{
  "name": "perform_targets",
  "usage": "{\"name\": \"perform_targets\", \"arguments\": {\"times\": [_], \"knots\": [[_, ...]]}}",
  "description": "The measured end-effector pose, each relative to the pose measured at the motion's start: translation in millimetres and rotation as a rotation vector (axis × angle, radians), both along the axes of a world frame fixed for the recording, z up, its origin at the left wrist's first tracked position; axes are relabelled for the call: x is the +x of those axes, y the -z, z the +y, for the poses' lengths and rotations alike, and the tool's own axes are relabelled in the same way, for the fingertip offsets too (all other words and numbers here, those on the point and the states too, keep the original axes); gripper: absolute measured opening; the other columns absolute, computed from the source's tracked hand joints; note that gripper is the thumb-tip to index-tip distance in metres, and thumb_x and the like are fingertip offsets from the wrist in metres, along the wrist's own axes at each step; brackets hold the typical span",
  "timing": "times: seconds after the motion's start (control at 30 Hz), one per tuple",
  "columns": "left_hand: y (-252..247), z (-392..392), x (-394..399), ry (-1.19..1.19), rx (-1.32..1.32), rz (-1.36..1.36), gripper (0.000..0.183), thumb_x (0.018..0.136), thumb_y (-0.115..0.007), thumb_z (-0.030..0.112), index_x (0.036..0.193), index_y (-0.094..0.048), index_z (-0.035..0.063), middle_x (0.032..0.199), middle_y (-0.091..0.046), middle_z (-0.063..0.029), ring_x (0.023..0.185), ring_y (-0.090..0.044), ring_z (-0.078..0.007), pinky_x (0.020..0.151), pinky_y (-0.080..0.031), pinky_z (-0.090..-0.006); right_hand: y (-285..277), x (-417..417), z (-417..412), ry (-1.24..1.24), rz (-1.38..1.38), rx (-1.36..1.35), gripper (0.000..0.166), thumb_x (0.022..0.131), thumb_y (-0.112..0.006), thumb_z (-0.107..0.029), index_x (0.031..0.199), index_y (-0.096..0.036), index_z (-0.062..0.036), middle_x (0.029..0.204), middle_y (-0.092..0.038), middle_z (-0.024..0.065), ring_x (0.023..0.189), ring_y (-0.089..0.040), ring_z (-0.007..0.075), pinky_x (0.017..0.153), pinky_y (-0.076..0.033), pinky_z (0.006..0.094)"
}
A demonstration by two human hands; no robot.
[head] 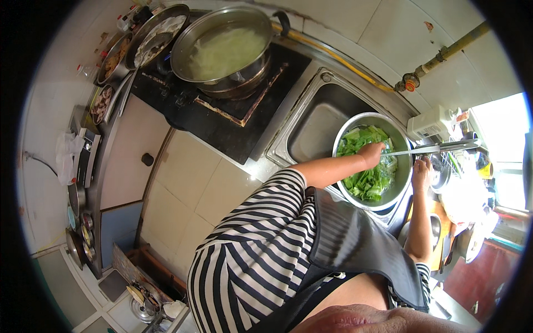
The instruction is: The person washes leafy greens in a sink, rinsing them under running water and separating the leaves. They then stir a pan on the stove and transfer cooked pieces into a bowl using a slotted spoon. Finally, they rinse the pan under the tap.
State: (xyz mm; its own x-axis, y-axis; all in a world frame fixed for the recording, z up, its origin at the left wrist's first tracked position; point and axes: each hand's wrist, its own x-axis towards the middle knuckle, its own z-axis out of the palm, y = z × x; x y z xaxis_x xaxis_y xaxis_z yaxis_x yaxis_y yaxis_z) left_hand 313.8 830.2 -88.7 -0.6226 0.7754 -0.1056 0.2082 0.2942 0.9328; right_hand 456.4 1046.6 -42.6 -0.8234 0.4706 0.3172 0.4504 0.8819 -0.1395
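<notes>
A large stainless steel basin (pixel 374 160) stands over the right part of the sink. It is filled with cut leafy greens (pixel 368 183), and clear water glistens among them. My left hand (pixel 372 155) reaches over the greens with its fingers curled; whether it grips any leaves is not plain. A metal faucet (pixel 458 145) points towards the basin, and a pale stream runs from it past my left fingers. My right hand (pixel 422 171) is just outside the basin's right rim, below the faucet. What its fingers touch is unclear.
On the black gas stove (pixel 275 100) sits a wide pot (pixel 220 50) of pale strips in liquid. A bare sink bowl (pixel 318 125) adjoins the basin. A yellow gas hose (pixel 341 62) follows the wall. A white jug (pixel 429 123) and a dish rack (pixel 452 160) stand to the right.
</notes>
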Motion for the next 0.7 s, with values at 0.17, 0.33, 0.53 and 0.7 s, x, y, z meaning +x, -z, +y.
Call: {"name": "perform_targets", "arguments": {"times": [0.17,0.33,0.53,0.7], "knots": [[6.3,38.6,0.2,-0.053,-0.06,-0.231,0.069,0.078,-0.047,0.0,0.142,-0.023,0.0138,0.126,-0.05,-0.0198,0.111,-0.052,-0.0336,0.093,-0.042,-0.0386,24.1,-14.6,-24.9,0.395,0.304,-1.186,0.025,0.087,-0.057,-0.028,0.09,-0.065,-0.0044,0.071,-0.058,0.0043,0.065,-0.055,0.0148,0.056,-0.043,0.0254],[-37.8,42.7,-0.7,-0.018,0.123,-0.605,0.055,0.084,-0.052,0.008,0.136,-0.033,0.0039,0.13,-0.046,-0.0193,0.117,-0.046,-0.0296,0.099,-0.036,-0.0388,16.2,-52.5,-61.4,0.648,0.571,-1.837,0.018,0.085,-0.058,-0.022,0.077,-0.058,-0.005,0.067,-0.056,0.0043,0.06,-0.054,0.0155,0.054,-0.045,0.0268],[-1.3,53.0,-0.4,0.056,0.055,-1.105,0.021,0.095,-0.041,0.033,0.104,-0.053,0.0193,0.074,-0.053,0.0045,0.072,-0.056,-0.0124,0.066,-0.052,-0.0388,19.4,-66.6,-66.1,0.543,0.519,-2.042,0.026,0.089,-0.057,-0.032,0.079,-0.057,-0.0073,0.063,-0.056,0.0048,0.055,-0.056,0.0178,0.047,-0.049,0.0292],[10.2,61.4,-16.2,0.159,0.068,-1.253,0.026,0.095,-0.04,0.038,0.082,-0.052,0.0199,0.066,-0.051,0.0066,0.059,-0.052,-0.0098,0.067,-0.053,-0.0403,37.4,-78.3,-53.8,0.366,0.39,-2.198,0.03,0.092,-0.048,-0.033,0.069,-0.046,-0.013,0.059,-0.051,-0.0013,0.049,-0.051,0.0147,0.047,-0.048,0.0276]]}}
